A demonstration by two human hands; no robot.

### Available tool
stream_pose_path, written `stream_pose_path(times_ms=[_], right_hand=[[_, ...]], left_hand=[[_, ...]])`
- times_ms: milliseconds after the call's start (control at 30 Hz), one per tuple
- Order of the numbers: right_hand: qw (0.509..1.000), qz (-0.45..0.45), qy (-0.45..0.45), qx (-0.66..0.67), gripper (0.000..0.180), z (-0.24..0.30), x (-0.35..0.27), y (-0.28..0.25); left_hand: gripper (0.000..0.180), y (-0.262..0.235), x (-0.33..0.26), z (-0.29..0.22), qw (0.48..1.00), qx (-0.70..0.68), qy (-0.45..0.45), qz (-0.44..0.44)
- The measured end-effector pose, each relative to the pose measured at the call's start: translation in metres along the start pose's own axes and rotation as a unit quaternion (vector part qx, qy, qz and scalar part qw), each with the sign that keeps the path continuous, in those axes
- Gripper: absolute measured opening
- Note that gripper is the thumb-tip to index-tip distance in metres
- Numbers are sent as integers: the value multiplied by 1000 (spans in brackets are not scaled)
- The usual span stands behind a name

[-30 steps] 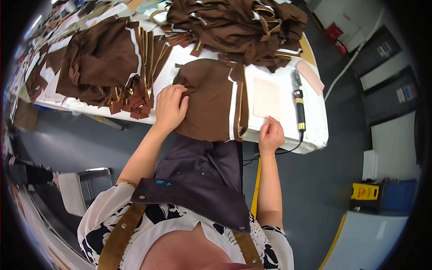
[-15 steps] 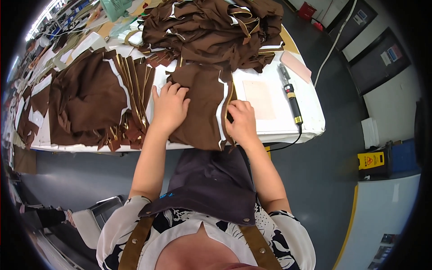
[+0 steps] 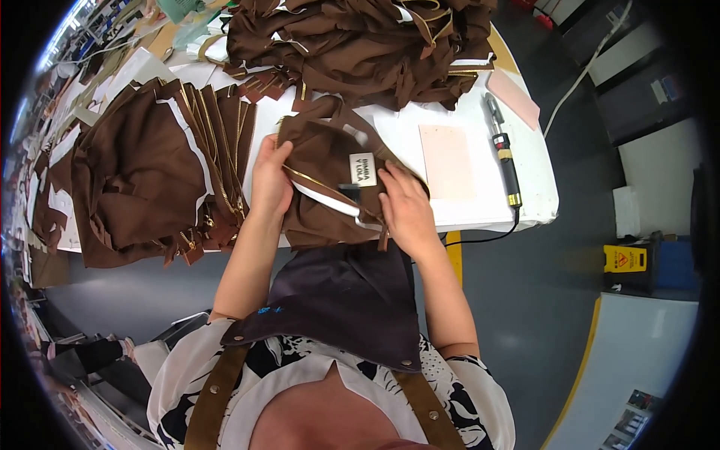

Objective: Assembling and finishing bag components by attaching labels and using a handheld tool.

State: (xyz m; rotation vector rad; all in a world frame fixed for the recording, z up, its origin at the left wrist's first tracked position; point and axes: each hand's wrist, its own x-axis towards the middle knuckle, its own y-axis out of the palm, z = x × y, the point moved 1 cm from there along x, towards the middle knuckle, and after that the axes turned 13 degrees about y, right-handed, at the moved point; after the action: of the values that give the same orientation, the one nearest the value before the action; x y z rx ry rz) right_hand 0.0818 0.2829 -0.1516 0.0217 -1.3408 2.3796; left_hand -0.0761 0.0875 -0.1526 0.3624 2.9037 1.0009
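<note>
A brown fabric panel (image 3: pixel 322 217) lies partly lifted and folded at the table's front edge. It bears a gold zipper (image 3: pixel 319 182), a white strip (image 3: pixel 322 198) and a small white label (image 3: pixel 363 169). My left hand (image 3: pixel 271 180) pinches the panel's left edge near the zipper's upper end, thumb on top. On the right side of the panel, my right hand (image 3: pixel 409 208) rests with its fingers stretched out over the cloth beside the label. To the left lies a stack of similar brown panels (image 3: pixel 139 165) with gold zippers fanned along its right side.
A large heap of brown fabric (image 3: pixel 352 52) covers the far part of the white table (image 3: pixel 525 202). Right of my hands are a pale pink sheet (image 3: pixel 448 161), another pink piece (image 3: pixel 514 97) and a black corded pen-like tool (image 3: pixel 504 157). Its cord (image 3: pixel 487 238) hangs over the front edge.
The panel's zippered edge has been turned over from right to left, bringing the label into view. My left hand has taken that edge; my right hand now lies on the cloth.
</note>
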Motion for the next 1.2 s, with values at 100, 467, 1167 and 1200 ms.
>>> stream_pose_path(times_ms=[100,467,1167,1200], right_hand=[[999,34,29,-19,34,-5,-4,-1],[988,45,79,129,60,-34,52,-8],[986,-129,-94,-41,37,-8,84,46],[986,-127,-95,-60,41,-10,85,47]], left_hand=[[35,4,-15,13,962,228,138,55],[63,75,-67,10,696,577,315,287],[72,49,21,19,537,782,222,224],[67,55,9,12,544,773,215,246]])
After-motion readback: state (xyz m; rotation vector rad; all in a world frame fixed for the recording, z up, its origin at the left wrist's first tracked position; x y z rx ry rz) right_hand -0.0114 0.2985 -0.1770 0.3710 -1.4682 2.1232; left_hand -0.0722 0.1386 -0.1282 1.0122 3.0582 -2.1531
